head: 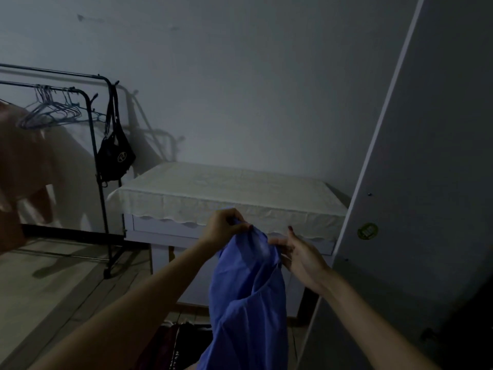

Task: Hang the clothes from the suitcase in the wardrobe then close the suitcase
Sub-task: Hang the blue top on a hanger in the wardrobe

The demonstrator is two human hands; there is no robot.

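A blue garment hangs from both my hands in front of me. My left hand grips its top edge with curled fingers. At the garment's right top edge, my right hand pinches the cloth, one finger pointing up. Below the garment lie dark clothes at the bottom edge, apparently in the suitcase, whose shell is hidden. The pale wardrobe door stands open at the right. A black clothes rail with several empty wire hangers stands at the left.
A table under a cream lace cloth stands against the wall straight ahead. A black bag hangs from the rail's end. A pinkish garment hangs blurred at the far left. The floor is wood-patterned.
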